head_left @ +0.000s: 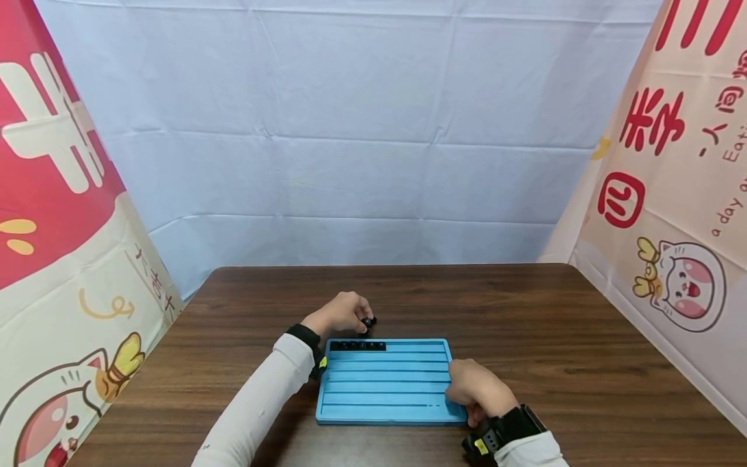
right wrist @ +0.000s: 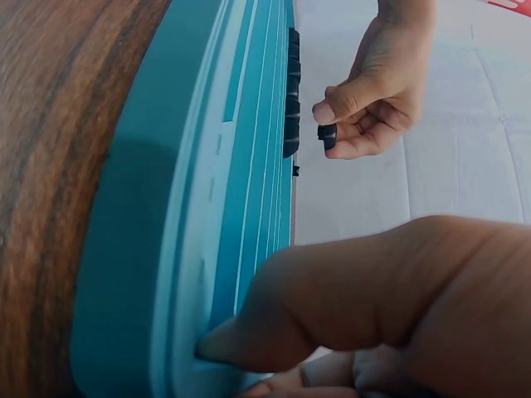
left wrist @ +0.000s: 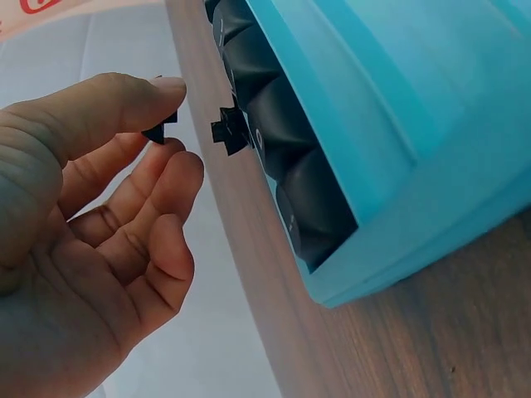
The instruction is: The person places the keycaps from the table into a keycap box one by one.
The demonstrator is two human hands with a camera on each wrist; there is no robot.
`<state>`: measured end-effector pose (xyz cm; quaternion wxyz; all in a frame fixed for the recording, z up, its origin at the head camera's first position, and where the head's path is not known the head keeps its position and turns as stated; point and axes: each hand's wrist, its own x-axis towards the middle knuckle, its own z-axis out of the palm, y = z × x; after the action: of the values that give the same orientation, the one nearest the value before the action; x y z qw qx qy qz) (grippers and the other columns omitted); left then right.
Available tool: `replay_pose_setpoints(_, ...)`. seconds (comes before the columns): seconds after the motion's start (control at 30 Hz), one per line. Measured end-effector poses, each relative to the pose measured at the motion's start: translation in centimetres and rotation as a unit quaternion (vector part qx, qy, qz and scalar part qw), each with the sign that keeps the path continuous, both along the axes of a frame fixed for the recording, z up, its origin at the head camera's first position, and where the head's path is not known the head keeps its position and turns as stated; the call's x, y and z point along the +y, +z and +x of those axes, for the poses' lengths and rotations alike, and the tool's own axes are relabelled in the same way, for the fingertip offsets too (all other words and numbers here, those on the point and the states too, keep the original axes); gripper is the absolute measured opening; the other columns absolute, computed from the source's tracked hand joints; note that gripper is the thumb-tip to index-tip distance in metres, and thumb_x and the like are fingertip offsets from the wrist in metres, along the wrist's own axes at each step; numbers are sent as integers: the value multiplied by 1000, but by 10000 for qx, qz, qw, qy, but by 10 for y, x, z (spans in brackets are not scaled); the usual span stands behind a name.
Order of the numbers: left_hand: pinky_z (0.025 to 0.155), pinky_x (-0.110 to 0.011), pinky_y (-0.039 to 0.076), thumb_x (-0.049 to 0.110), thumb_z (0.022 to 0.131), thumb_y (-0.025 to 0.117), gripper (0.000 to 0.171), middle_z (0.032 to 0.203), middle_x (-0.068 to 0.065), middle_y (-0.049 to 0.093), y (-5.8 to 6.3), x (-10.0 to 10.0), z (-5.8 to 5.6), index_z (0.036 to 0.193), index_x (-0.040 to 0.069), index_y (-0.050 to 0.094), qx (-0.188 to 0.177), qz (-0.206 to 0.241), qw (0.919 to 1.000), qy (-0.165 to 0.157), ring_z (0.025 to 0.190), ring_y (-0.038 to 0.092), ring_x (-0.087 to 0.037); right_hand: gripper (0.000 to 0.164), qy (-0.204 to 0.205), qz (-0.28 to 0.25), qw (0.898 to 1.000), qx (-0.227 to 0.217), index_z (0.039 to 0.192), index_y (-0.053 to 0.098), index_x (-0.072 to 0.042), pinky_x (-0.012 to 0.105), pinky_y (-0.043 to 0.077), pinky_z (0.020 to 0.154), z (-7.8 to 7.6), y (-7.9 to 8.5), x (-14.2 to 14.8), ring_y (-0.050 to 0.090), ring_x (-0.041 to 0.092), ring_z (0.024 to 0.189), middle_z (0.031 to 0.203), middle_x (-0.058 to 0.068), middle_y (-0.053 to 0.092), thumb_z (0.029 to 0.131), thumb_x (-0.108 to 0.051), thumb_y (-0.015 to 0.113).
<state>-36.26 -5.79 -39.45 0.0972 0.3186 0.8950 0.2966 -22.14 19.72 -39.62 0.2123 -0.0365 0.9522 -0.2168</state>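
My left hand (head_left: 344,312) is just beyond the back left of a blue tray (head_left: 385,386). Between its thumb and fingertips it pinches a small black keycap (left wrist: 162,128), partly hidden by the thumb. Several black keycaps (head_left: 357,346) sit side by side in the back groove, at its left end. Behind that row, a loose black piece (left wrist: 231,131) shows in the left wrist view. At the right edge of the tray my right hand (head_left: 478,387) grips the rim, its thumb (right wrist: 236,344) on the inner side and its other fingers partly hidden.
The tray lies on a dark wooden table (head_left: 262,305), with long parallel ridges across it. A pale blue cloth (head_left: 350,162) hangs behind the table. Printed cloths hang at the left (head_left: 70,227) and right (head_left: 671,214).
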Motion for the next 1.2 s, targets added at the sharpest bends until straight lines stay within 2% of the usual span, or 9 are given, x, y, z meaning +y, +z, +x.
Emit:
replay_pose_setpoints(0.3, 64, -30, 48, -1, 75, 75, 16, 79, -1, 58, 2, 4, 5, 85, 7, 65, -246, 99, 9995, 171, 72, 55, -15, 6, -22, 16, 10000, 40, 86, 58, 8, 23, 39, 31, 1, 0, 0, 50, 14, 30, 42, 14, 53, 83, 5, 54)
replay_pose_setpoints(0.4, 64, -29, 48, 0, 75, 76, 16, 78, -1, 59, 2, 6, 7, 85, 6, 65, -238, 125, 9996, 110, 72, 56, -14, 9, 4, -21, 10000, 30, 90, 58, 10, 25, 39, 31, 1, 1, 0, 50, 14, 29, 41, 14, 53, 83, 5, 54)
replay_pose_setpoints(0.53, 64, -28, 47, -1, 77, 74, 15, 77, 0, 58, 2, 9, 9, 85, 6, 65, -142, 56, 9998, -91, 72, 55, -13, 13, 47, -84, 10000, 15, 94, 58, 11, 26, 39, 31, 2, 1, 0, 49, 15, 29, 41, 14, 53, 84, 4, 55)
replay_pose_setpoints(0.73, 63, -27, 47, -5, 77, 70, 15, 80, -2, 58, 3, 16, 14, 86, 5, 65, -75, 14, 9995, -296, 72, 54, -14, 12, 67, -56, 10000, 33, 93, 59, 11, 26, 39, 31, 2, 1, 0, 48, 14, 28, 41, 13, 53, 85, 4, 55)
replay_pose_setpoints(1.0, 62, -25, 46, 1, 75, 76, 16, 76, 2, 58, 1, 29, 18, 83, 8, 65, 212, -191, 9988, -392, 69, 54, -10, 9, 38, -156, 9999, -1, 89, 60, 9, 27, 39, 31, 2, 1, 1, 48, 14, 28, 40, 13, 52, 84, 5, 54)
replay_pose_setpoints(1.2, 63, -23, 46, 3, 75, 78, 15, 77, 2, 58, 1, 36, 20, 83, 9, 66, 333, -374, 9977, -461, 70, 54, -8, 12, 87, -150, 9998, -40, 93, 59, 11, 26, 38, 31, 1, 1, 2, 48, 15, 29, 41, 13, 52, 85, 4, 54)
